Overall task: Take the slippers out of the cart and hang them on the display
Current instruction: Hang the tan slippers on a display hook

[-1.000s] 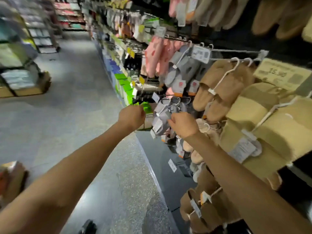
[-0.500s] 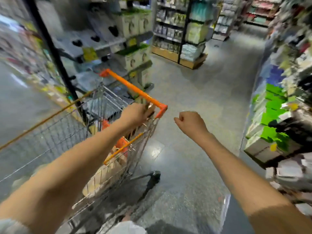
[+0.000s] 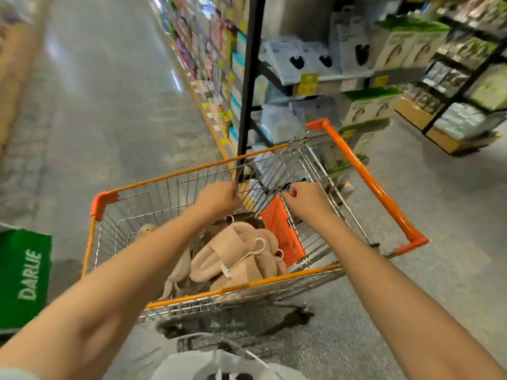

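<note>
Both arms reach over the cart (image 3: 277,279), hands above the basket, not yet down at the goods. Left hand (image 3: 218,197) is curled w/ fingertips at the far wire wall; can't tell whether it actually grips a wire or just hovers clenched beside it. Right hand (image 3: 308,197) is loosely clenched near the folded orange child-seat flap (image 3: 279,229), holding nothing that I can see. Slippers (image 3: 233,256) lie low in the basket, toward the near-right side, just left of the flap: a tan fleecy pair on top w/ a white plastic hanger hook (image 3: 258,246) pointing up, a second pale hook just right of it, and more beige pairs partly buried to the left and underneath. Exact count can't be told. Step in hand, as I read it: reach in for the next pair. Best approach prob. is to drop one hand straight down and take the top pair by its hook or at the hanger joint, so both slippers lift together and the hook stays free for the display peg. Lift slowly; hooks of neighbouring pairs could snag each other or the wire mesh. Fleece is soft, so a light pinch should do. Display not in view; shelves (image 3: 343,64) far right hold boxed goods, and a green sign (image 3: 24,275) stands near left.
</note>
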Available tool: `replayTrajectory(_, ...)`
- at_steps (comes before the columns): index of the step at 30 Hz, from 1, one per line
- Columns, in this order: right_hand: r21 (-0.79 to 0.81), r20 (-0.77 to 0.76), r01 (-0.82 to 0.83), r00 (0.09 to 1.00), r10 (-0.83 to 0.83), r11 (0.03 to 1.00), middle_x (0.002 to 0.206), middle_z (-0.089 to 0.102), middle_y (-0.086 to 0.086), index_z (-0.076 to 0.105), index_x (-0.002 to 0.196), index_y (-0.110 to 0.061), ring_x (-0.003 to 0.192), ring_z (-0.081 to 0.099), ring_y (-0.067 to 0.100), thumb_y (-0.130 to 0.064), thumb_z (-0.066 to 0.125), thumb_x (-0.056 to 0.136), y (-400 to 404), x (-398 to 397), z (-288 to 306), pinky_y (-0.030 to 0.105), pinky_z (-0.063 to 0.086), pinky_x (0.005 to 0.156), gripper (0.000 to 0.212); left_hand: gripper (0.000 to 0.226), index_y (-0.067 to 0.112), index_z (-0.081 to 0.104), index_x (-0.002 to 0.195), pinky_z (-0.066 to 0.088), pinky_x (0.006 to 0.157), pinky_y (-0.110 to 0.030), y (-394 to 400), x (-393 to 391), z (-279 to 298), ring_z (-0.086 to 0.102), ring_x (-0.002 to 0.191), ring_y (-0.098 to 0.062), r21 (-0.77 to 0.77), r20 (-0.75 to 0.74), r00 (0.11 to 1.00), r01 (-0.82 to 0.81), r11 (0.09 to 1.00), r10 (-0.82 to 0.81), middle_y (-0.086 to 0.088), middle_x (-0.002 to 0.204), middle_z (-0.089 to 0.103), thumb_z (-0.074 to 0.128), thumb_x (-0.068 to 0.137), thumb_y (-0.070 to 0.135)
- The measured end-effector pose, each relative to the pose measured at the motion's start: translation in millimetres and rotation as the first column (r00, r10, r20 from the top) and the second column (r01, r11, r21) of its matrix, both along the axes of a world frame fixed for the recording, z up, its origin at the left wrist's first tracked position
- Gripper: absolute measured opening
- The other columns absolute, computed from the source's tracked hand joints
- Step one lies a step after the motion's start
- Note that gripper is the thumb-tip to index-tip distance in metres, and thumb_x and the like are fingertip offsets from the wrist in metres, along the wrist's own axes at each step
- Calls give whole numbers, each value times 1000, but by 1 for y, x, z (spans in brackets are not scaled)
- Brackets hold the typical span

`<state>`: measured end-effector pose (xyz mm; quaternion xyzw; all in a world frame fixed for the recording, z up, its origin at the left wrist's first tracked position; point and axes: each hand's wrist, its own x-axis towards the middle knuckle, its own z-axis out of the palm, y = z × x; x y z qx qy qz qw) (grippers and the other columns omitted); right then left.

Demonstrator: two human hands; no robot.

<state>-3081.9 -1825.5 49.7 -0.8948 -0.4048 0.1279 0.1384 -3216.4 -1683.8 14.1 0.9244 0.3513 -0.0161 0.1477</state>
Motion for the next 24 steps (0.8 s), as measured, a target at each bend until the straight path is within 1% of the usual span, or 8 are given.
replayTrajectory(4,-32,-74,-92,993,90,995,59,49,5,41,56,-13,65,51,26,-25,49,93,47,-17,-33,30,34,54,39,27,5,64,98,50,67,-36,12,-25,-30,62,86,-30,-77,-41,993,-117,990,115,-12,94,67,44,95,24)
replayTrajectory(6,-67,-106,-144,985,136,987,60,51,5,45,59,-12,67,52,27,-23,49,92,58,-24,-54,34,41,59,36,25,6,62,97,50,68,-37,10,-32,-46,61,85,-30,-117,-56,986,-161,980,155,-12,94,66,44,94,24)
replayTrajectory(11,-268,-186,-191,972,143,944,100,65,15,56,90,-10,96,60,32,-22,50,91,72,-11,-119,32,41,69,14,23,10,59,102,47,69,-35,-2,-37,-91,61,95,-32,-216,-154,967,-234,948,204,-12,103,65,43,93,23)
replayTrajectory(14,-354,-226,-132,973,53,926,115,60,19,55,110,-4,107,57,34,-17,46,90,69,2,-155,33,43,77,26,24,12,59,108,43,68,-33,-5,-33,-113,60,100,-30,-268,-204,955,-267,926,217,-10,109,64,44,93,23)
replayTrajectory(17,-362,-292,-98,956,-13,927,118,60,19,57,114,-3,109,57,34,-14,48,87,62,9,-186,33,46,81,31,25,12,58,111,42,69,-33,-7,-26,-131,60,100,-30,-276,-227,949,-277,920,218,-10,110,64,44,94,24)
replayTrajectory(19,-380,-334,-120,942,-16,917,125,59,13,56,123,-12,113,56,30,-24,50,86,58,15,-213,31,47,88,39,26,13,56,112,44,74,-34,-9,-20,-147,59,103,-30,-308,-244,949,-273,911,201,-10,113,63,43,94,25)
replayTrajectory(21,-376,-421,-174,907,0,910,135,51,9,45,135,-15,122,49,30,-28,47,90,52,15,-229,40,44,100,47,29,15,54,118,47,82,-37,-14,-13,-161,56,108,-29,-349,-265,949,-260,900,172,-9,118,60,43,94,27)
replayTrajectory(24,-404,-460,-300,883,92,864,131,53,20,48,130,0,122,48,35,-13,37,97,49,11,-226,43,42,101,37,37,17,47,129,42,84,-38,-22,0,-172,51,113,-29,-366,-283,952,-217,905,114,-9,125,54,40,96,32)
